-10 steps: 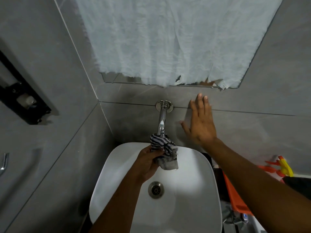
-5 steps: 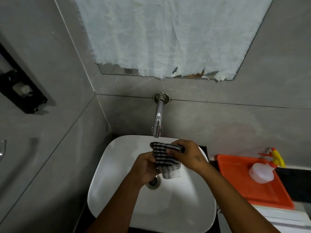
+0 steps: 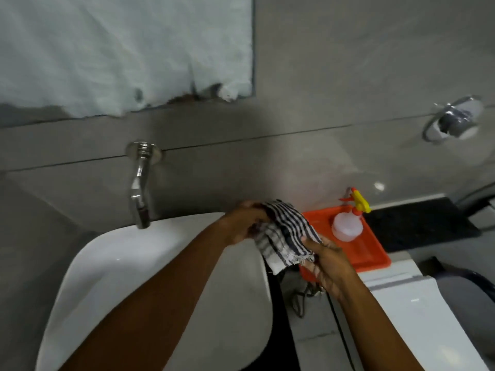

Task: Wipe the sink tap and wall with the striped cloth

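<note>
The striped cloth (image 3: 286,234), black and white, is stretched between both my hands over the sink's right rim. My left hand (image 3: 247,222) grips its upper end and my right hand (image 3: 328,261) holds its lower frayed end. The chrome tap (image 3: 139,188) juts from the grey tiled wall (image 3: 321,156) at the left, well apart from the cloth. Below it lies the white sink (image 3: 120,263).
An orange tray (image 3: 375,255) right of the sink carries a white spray bottle (image 3: 347,226) with a yellow and red trigger. A chrome wall fitting (image 3: 455,120) sits at the upper right. A paper-covered mirror (image 3: 120,49) hangs above the tap. A white appliance top (image 3: 428,317) lies at lower right.
The view has swung right. Both hands moved the cloth from the middle of the sink to its right rim, near the orange tray, and spread it out.
</note>
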Tool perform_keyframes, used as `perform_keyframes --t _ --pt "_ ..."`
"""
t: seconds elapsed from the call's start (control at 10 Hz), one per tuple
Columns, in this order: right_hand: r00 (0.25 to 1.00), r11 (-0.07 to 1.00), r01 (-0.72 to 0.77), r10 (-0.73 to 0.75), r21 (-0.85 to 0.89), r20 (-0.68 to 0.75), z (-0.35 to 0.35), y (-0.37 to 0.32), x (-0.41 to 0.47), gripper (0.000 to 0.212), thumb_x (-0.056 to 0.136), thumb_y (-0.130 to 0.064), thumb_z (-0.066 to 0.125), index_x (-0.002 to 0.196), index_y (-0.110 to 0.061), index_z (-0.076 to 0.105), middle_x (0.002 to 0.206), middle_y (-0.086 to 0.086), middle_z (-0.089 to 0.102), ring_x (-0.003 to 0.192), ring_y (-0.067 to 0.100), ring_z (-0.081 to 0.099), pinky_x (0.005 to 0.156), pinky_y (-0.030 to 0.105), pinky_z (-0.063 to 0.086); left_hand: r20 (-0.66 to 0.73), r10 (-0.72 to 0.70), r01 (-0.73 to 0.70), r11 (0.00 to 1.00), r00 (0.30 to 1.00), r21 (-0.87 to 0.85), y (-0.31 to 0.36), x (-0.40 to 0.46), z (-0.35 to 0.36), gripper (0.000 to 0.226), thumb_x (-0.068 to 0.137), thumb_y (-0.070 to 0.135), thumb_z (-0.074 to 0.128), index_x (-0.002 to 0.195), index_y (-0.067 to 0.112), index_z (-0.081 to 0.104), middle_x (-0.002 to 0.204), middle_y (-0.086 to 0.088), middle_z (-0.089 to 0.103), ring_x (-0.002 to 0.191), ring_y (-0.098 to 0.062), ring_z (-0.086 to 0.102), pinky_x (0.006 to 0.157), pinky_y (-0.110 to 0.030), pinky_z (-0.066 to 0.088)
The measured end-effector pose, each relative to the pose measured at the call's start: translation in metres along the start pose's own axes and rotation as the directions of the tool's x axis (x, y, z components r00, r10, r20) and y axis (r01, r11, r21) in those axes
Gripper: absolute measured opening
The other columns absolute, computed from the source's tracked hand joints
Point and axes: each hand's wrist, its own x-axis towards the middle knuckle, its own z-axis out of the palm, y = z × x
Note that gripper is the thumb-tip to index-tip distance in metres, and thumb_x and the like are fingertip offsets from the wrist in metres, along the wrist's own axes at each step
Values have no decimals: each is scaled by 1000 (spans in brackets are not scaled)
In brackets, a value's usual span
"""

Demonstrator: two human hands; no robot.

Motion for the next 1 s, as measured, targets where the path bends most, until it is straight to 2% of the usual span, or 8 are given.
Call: perform_keyframes --t 0.1,0.2,0.4,0.5,0.6,0.7,0.9,1.0 --pt "986 995 -67 77 75 -148 -37 -1 20 23 89 -1 63 111 -2 65 104 15 73 87 25 70 55 29 61 -24 48 -38 942 999 333 9 56 51 27 85 -6 62 111 3 66 93 -19 68 75 -27 65 60 -33 52" --pt "959 989 -141 149 52 -239 -61 2 46 22 92 1 59 114 4 61 105 18 70 87 29 69 54 33 60 -20 91 -61 805 996 590 -1 107 88 20 87 0 63 106 -4 66 104 -24 67 99 -31 66 80 -38 54" --pt "921 952 -219 131 -212 -367 -94 25 116 39 89 -1 63 127 5 55 127 23 60 103 43 64 85 53 57 -38 64 -4 551 997 834 -41 196 125 10 91 4 59 97 -1 64 107 -26 67 105 -31 65 82 -38 48" --pt "925 865 -219 38 -450 -378 -107 37 140 36 83 -3 66 119 4 62 119 27 66 105 44 63 94 56 53 -40 76 6 402 996 916 -60 223 132 30 93 11 58 119 -3 64 128 -23 66 118 -37 63 99 -42 53" --pt "951 737 -194 -20 -648 -308 -113 44 151 37 85 -7 67 121 1 62 120 23 66 110 39 63 98 50 51 -20 60 3 272 998 962 -76 232 135 40 94 19 58 131 6 60 138 -18 61 125 -35 59 107 -46 49" --pt "966 609 -197 -15 -769 -260 -104 39 151 39 89 -18 67 124 -3 58 123 18 64 114 31 61 97 34 50 16 28 -21 228 999 973 -87 226 137 43 95 21 56 135 5 56 143 -19 57 130 -36 56 111 -47 45" --pt "982 248 -41 -171 -968 -85 -60 5 128 58 89 -25 63 139 -3 43 139 19 53 129 35 46 111 41 38 107 165 -119 65 981 991 -57 178 111 65 79 24 70 136 4 48 144 -22 50 132 -40 50 109 -49 45" --pt "951 93 47 -307 -995 16 -22 -20 111 51 90 -24 61 134 -2 49 133 20 56 124 35 48 102 35 42 119 214 -143 97 970 985 -35 143 85 55 81 22 70 130 9 48 137 -19 49 127 -38 51 103 -50 49"
